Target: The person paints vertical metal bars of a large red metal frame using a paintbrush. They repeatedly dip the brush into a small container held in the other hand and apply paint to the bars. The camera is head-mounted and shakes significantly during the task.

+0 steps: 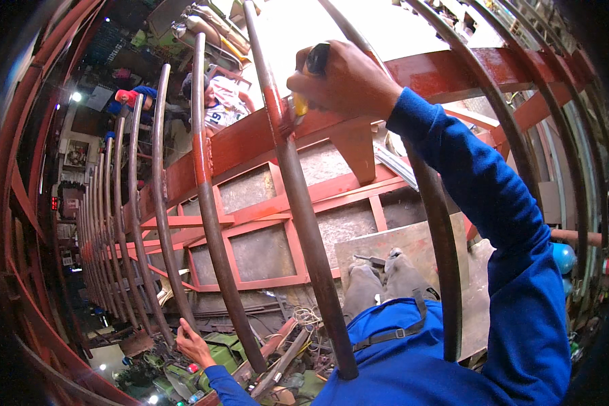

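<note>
My right hand (348, 78) is closed around a paintbrush (300, 103) with a yellow and black handle. Its bristles touch a brown metal bar (298, 176) beside the red beam (243, 145). Wet-looking red paint covers part of that bar above the bristles. The bar to its left (216, 237) has a similar red band where it meets the beam. Low on the left, my left hand (194, 344) grips the lower part of another metal bar (161, 183); its fingers are partly hidden.
More upright bars (514, 128) stand in a row on both sides. Red framework (294, 247) lies beneath, with a flat board (413, 247) under my feet. Cables (306, 316) and green machinery (223, 352) are at lower left. Another person (223, 101) sits beyond the beam.
</note>
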Motion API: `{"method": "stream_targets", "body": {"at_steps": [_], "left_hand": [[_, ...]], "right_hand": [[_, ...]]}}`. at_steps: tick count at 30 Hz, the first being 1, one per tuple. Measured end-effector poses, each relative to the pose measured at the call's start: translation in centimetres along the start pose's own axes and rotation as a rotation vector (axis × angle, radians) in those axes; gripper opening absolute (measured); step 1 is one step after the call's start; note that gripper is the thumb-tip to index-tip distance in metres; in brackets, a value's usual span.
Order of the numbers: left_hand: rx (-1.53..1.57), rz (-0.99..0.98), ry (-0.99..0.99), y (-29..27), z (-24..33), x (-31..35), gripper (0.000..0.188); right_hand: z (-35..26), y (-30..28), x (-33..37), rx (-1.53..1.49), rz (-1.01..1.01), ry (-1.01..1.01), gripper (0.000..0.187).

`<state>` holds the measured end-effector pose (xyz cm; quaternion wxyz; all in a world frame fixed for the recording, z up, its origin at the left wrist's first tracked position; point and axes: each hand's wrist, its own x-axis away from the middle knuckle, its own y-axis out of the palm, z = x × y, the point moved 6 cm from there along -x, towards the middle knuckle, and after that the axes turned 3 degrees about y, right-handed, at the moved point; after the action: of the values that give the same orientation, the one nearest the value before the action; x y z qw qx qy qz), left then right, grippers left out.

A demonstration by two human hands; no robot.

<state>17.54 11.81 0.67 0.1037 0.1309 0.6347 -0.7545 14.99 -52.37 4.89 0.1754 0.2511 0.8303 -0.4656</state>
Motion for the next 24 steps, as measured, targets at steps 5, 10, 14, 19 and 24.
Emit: {"method": "stream_targets", "body": {"at_steps": [5,10,14,19,24], "left_hand": [[-0.025,0.015,-0.019,0.3,-1.3,0.1,0.066],[0.003,-0.021,-0.033,0.2,-0.3,-0.4,0.070],[0.005,0.030,-0.011,0.0,-0.5,-0.1,0.067],[-0.015,-0.003,-0.013,0.5,-0.7,-0.5,0.066],[0.019,0.036,0.000,-0.5,0.1,-0.3,0.061]], "right_hand": [[-3.3,-3.1,-1.2,-0.109,0.058,0.105,0.026],[-5.6,1.2,-4.0,-0.097,-0.090,0.072,0.030],[-7.3,2.4,-5.8,-0.110,-0.004,-0.032,0.035],[-6.4,1.9,-6.6,-0.306,-0.057,0.159,0.041],[-4.5,4.3,-6.3,-0.156,-0.128,0.158,0.036]]}}
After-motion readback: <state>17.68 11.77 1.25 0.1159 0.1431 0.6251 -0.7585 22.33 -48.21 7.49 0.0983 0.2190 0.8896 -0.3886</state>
